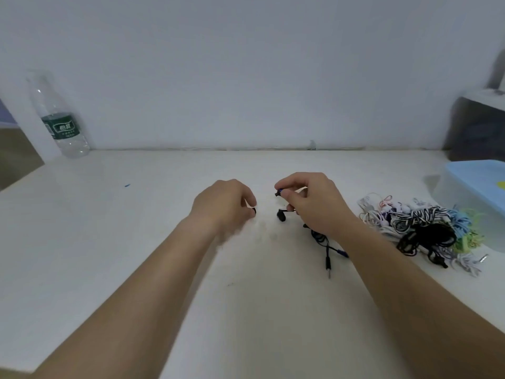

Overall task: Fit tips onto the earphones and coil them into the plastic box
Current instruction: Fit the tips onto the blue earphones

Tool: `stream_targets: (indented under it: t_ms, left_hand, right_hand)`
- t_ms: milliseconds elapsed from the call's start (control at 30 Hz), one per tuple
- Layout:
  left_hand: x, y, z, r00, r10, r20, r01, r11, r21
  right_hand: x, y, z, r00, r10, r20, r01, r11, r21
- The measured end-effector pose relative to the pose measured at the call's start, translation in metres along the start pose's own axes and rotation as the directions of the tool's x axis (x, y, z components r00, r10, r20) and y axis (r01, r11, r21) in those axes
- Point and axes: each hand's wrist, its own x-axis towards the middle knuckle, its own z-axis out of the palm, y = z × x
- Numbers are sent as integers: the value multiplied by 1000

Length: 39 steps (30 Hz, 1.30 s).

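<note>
On the white tabletop before me, both my hands are raised close together near the middle. My left hand has its fingers curled and pinches a small black rubber ear tip at the fingertips. My right hand, just beside it, pinches the bare black earbud of a dark wired earphone between thumb and forefinger, its nozzle pointing toward my left hand; tip and bud are apart. The second earbud, which looks to carry a black tip, juts out just below from my right hand's lower fingers. The dark cable trails under my right wrist to a metal jack plug lying on the table. Farther right lies a tangled pile of white, black, blue and green earphones, just beside the translucent plastic box with a light blue lid. A clear water bottle with a green label stands far left by the wall.
</note>
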Motion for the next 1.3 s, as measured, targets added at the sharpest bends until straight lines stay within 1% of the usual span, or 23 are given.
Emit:
stream_targets:
  t_ms: [200, 367, 500, 600, 667, 733, 800, 867, 933, 1000, 1100, 1133, 1167, 1300]
  left_hand:
    - [4, 5, 11, 996, 28, -87, -21, 997, 72]
    - [0, 7, 13, 992, 44, -114, -38, 997, 61]
    - [-4, 8, 13, 991, 31, -130, -35, 999, -24]
    - [-4, 1, 9, 984, 4, -176, -37, 982, -185]
    - [-6, -6, 3, 977, -26, -213, -43, 949, -311]
    - [-9, -12, -2, 971, -49, -233, -48, 919, -392]
    - [-12, -15, -4, 972, -58, -226, -56, 880, -471]
    - [-15, -16, -5, 980, -59, -193, -69, 802, -594]
    - [-20, -14, -6, 988, -62, -145, -63, 687, -724]
    - [-22, -10, -5, 991, -73, -110, -45, 593, -804]
    - [-24, -3, -2, 994, -76, -72, -19, 552, -834]
    - [-24, -1, -1, 995, -71, -68, -17, 557, -830]
    - [-24, 0, 0, 995, -67, -73, -20, 587, -810]
    - [-24, 1, 6, 996, -38, -86, -27, 761, -648]
  right_hand:
    - [-1, 6, -10, 1000, 3, 0, -3, 1000, 31]
    - [-7, 5, -24, 1000, 27, -11, -25, 990, 139]
    - [-12, 5, -35, 998, 50, -26, -44, 979, 201]
    - [-15, 3, -38, 997, 54, -50, -42, 973, 227]
    - [-17, 0, -37, 997, 46, -66, -31, 976, 217]
    - [-19, -6, -34, 995, -4, -104, 26, 978, 208]
    - [-20, -12, -31, 984, -82, -156, 113, 974, 198]
    - [-22, -17, -28, 978, -121, -171, 157, 963, 218]
    - [-22, -19, -25, 985, -105, -138, 140, 951, 276]
    - [-22, -16, -22, 993, -63, -96, 90, 946, 313]
    - [-22, -8, -20, 998, -11, -67, 32, 948, 317]
    - [-21, -6, -20, 998, 2, -59, 17, 948, 317]
    - [-21, -4, -20, 999, 13, -49, 4, 949, 314]
    - [-21, 2, -17, 1000, 23, 7, -24, 959, 283]
